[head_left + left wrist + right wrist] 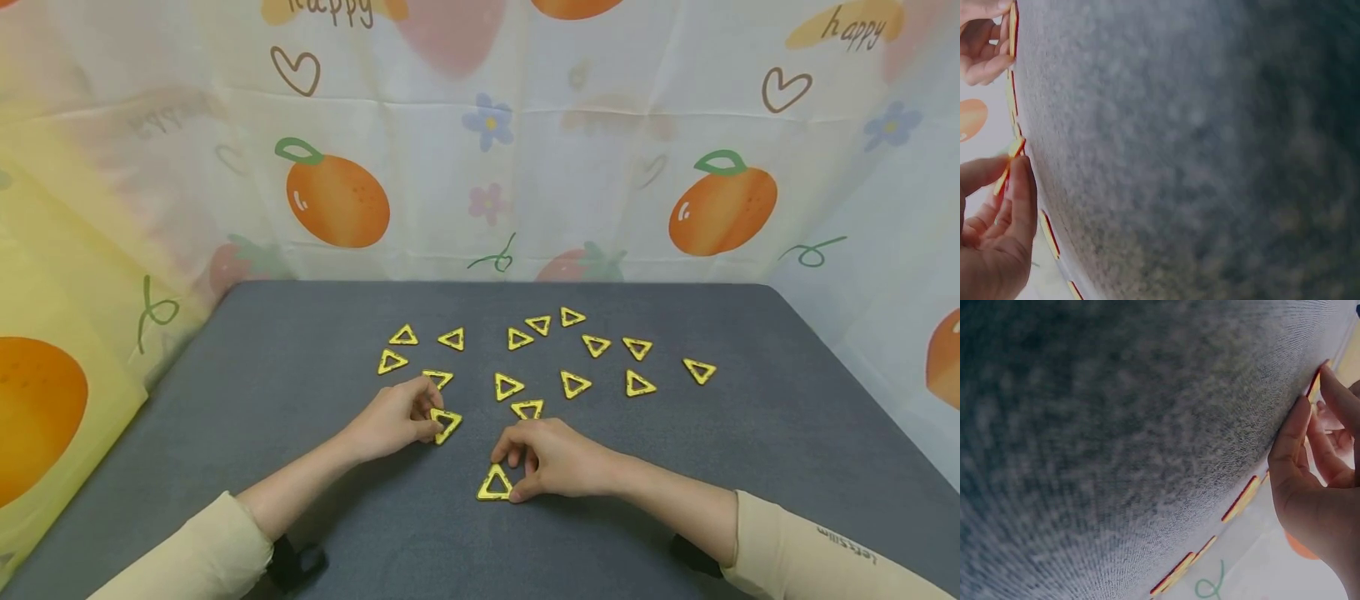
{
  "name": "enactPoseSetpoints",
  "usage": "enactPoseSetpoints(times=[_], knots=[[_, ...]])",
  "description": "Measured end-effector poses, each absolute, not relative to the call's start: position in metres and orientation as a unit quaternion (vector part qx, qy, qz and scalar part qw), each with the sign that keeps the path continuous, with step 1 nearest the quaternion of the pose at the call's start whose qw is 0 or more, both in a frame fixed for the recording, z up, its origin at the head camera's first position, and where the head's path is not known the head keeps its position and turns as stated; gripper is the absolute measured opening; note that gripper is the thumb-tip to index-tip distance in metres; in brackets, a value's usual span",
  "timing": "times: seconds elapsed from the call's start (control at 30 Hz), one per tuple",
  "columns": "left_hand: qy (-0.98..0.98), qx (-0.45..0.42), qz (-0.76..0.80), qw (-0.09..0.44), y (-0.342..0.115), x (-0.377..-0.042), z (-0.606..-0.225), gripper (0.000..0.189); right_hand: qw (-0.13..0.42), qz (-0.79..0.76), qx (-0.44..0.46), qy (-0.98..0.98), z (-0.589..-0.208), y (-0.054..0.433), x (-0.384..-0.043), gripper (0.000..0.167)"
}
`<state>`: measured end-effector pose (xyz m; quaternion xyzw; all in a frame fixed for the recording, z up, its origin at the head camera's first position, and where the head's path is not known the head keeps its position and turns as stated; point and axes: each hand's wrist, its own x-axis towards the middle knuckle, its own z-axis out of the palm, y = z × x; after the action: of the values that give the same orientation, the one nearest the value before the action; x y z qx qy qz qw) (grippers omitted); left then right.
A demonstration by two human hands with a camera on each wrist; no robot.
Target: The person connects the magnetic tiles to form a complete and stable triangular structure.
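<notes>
My left hand [393,421] pinches a hollow yellow magnetic triangle tile [452,424] between thumb and fingers. In the left wrist view this tile [1016,147] is tilted and seen nearly edge-on, with a red side. To its right and nearer me, my right hand [558,460] grips a second hollow yellow triangle tile [487,493] by its right side, index finger at the top corner and thumb at the lower right one. That tile [1315,384] is close over the tabletop. One more triangle tile [528,405] is partly hidden behind my right hand.
Several matching yellow triangle tiles [575,393] lie scattered over the middle and back of the dark grey table [285,358]. The outermost tile [692,365] is to the right. A printed fabric backdrop [420,167] hangs behind the table and at its sides.
</notes>
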<state>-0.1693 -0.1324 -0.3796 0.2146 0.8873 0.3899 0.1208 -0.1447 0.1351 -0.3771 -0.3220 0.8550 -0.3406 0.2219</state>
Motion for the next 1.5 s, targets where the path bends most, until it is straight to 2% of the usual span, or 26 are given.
enactPoseSetpoints(times=[0.53, 1.27, 1.5], knots=[[0.847, 0.232, 0.435, 0.201, -0.106, -0.149, -0.375, 0.015, 0.223, -0.339, -0.323, 0.855, -0.377, 0.135, -0.145, 0.035], [0.844, 0.255, 0.423, 0.209, -0.097, -0.141, -0.378, 0.018, 0.218, -0.328, -0.326, 0.860, -0.377, 0.135, -0.144, 0.033], [0.834, 0.275, 0.427, 0.215, -0.098, -0.142, -0.379, 0.025, 0.216, -0.330, -0.327, 0.859, -0.377, 0.135, -0.144, 0.031]])
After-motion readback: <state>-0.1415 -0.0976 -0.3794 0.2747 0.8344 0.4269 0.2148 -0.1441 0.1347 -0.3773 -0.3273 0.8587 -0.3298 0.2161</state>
